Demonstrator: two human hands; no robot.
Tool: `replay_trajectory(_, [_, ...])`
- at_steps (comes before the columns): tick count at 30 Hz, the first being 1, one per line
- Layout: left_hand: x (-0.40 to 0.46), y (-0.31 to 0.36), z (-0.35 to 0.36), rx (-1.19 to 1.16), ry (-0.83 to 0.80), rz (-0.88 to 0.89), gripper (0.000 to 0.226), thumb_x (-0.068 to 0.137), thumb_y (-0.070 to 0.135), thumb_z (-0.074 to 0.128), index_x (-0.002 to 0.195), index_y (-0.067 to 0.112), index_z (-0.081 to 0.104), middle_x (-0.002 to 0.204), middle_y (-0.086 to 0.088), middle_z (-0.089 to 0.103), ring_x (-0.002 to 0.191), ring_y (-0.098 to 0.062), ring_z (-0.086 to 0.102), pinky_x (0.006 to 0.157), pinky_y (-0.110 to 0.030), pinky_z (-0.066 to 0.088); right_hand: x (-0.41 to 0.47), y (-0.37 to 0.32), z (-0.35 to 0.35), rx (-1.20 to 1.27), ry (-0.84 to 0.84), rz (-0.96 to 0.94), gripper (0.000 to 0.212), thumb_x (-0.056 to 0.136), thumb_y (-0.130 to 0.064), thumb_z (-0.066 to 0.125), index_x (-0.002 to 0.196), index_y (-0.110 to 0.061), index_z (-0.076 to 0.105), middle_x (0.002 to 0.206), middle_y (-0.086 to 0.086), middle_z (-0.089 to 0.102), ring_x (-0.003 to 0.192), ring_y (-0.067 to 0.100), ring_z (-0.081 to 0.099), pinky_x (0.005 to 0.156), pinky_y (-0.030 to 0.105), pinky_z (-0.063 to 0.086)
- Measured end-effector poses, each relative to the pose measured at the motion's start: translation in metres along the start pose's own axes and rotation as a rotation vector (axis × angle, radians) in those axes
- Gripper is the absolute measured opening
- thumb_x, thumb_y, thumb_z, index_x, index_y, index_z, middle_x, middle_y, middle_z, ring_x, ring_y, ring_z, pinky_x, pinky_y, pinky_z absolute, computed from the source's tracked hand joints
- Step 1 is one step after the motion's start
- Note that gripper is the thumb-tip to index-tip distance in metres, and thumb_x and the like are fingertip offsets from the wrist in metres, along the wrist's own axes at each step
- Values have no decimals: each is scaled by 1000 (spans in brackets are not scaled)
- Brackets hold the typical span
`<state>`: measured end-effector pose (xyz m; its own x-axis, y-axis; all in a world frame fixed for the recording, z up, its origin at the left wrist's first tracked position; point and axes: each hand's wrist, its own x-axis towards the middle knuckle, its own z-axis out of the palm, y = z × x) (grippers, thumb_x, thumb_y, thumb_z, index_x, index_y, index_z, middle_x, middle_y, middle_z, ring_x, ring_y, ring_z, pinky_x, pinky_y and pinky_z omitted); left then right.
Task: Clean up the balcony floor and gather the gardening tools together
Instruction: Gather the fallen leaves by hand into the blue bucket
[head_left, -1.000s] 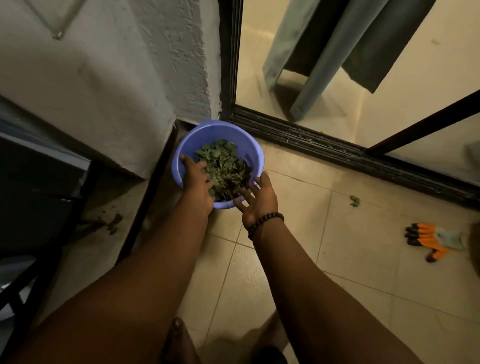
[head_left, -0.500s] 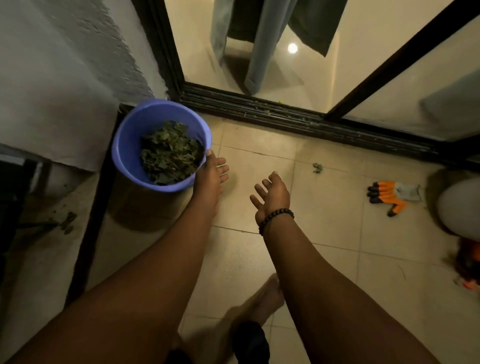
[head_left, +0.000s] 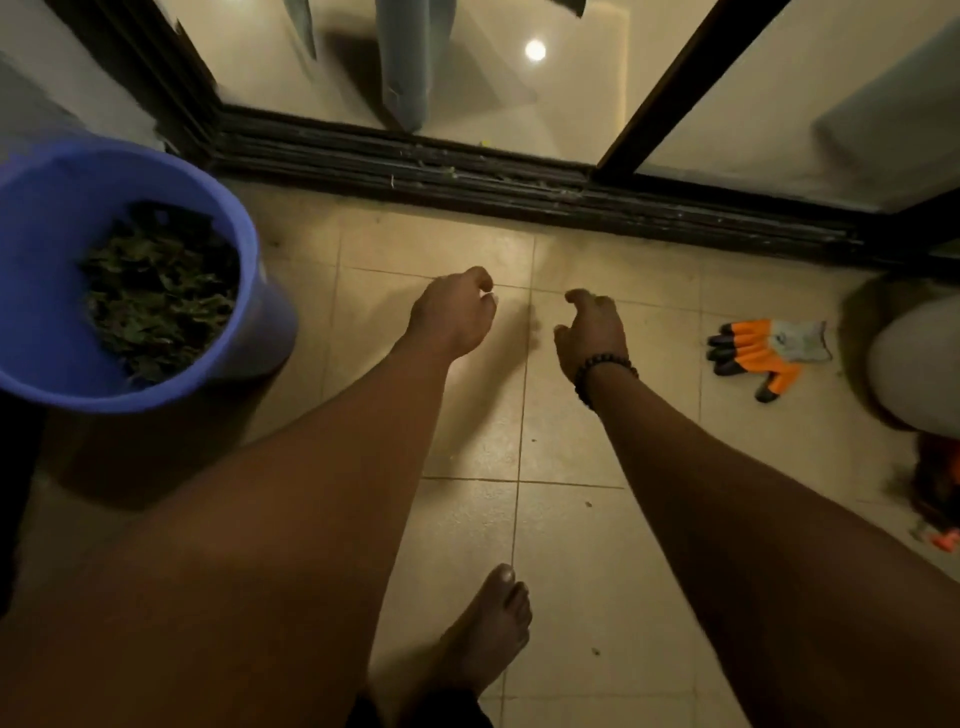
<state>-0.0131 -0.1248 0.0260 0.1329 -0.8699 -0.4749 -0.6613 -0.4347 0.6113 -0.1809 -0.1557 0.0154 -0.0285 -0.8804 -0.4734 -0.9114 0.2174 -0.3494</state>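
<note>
A blue plastic bucket (head_left: 267, 325) stands on the tiled floor at the left, with a heap of dark green leaves (head_left: 156, 291) inside. My left hand (head_left: 452, 314) hovers over the tiles to the right of the bucket, fingers loosely curled and holding nothing. My right hand (head_left: 592, 330), with a bead bracelet on the wrist, is beside it, also loosely curled and empty. Between the two hands is a small dark smudge (head_left: 532, 312) on the floor, too blurred to identify. An orange, black and grey gardening glove (head_left: 763, 348) lies flat on the tiles to the right of my right hand.
The black sliding-door track (head_left: 519, 192) crosses the floor just beyond my hands, with glass panels behind it. A grey rounded object (head_left: 919, 364) and something orange-red (head_left: 940, 493) sit at the right edge. My bare foot (head_left: 488, 623) is below on the tiles.
My left hand let go of the bucket rim and moved right, away from it. Both hands now hang curled over the tiles. The view has swung right and the bucket sits further left.
</note>
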Motion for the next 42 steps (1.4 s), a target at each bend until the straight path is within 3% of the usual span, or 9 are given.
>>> replay_trajectory(7, [67,-79,87,580,-156,181,65,98,48,52,151,17,32,164,-13,15,148,-40,18,114,-55,24,110,66,52,-213,-14,-42,60,97,-2,45,151,-23,31,161,9,14,145,32,21,116,43,27])
replay_trajectory(11, [55,-108,119,671,-66,220,72,98,43,52,156,15,18,166,-16,-2,151,-41,1,118,-58,15,100,99,83,-296,140,-163,35,97,-29,46,130,-22,54,137,5,49,118,23,51,98,38,42])
replay_trajectory(15, [22,-100,121,311,2,180,42,101,18,52,141,10,49,156,-15,34,143,-30,31,114,-43,34,24,98,108,92,143,47,17,92,-19,51,96,-11,65,102,9,62,91,22,58,80,30,43])
replay_trajectory(20, [-32,-60,90,-745,-253,-297,27,105,30,48,123,15,61,116,-12,68,101,-25,69,84,-37,61,-65,27,105,634,109,98,14,89,-7,64,95,-19,68,90,0,70,84,13,68,72,22,58])
replay_trajectory(25, [-71,-44,29,-928,-40,-311,18,101,18,57,111,13,71,107,-9,74,99,-18,72,80,-27,60,-103,-45,84,592,191,-36,9,88,-11,64,94,-17,68,101,-1,63,96,16,58,71,14,45])
replay_trajectory(30, [-95,-52,-51,-714,327,-295,14,96,10,61,97,20,71,96,1,73,91,-14,71,79,-29,59,-126,-108,55,718,-119,-241,30,84,-15,72,113,-21,67,115,-6,57,99,1,56,74,10,47])
replay_trajectory(35, [-114,-73,-133,-413,729,-225,16,101,14,54,107,11,68,102,6,64,82,3,57,73,0,39,-146,-152,46,763,-147,-265,40,88,-14,69,124,-24,59,121,-5,54,98,4,59,77,14,52])
replay_trajectory(39, [-106,-134,-159,3,646,-273,34,103,26,46,127,8,63,137,-14,57,122,-34,53,96,-35,41,-160,-143,62,580,-105,-244,37,91,-11,63,126,-22,58,121,-4,54,96,4,58,77,10,49])
replay_trajectory(42, [-120,-138,-153,225,621,-292,42,101,31,41,126,4,61,131,-24,56,118,-44,52,99,-53,41,-179,-111,68,352,-48,-208,36,91,-11,61,126,-22,57,123,-1,54,103,13,58,84,30,54])
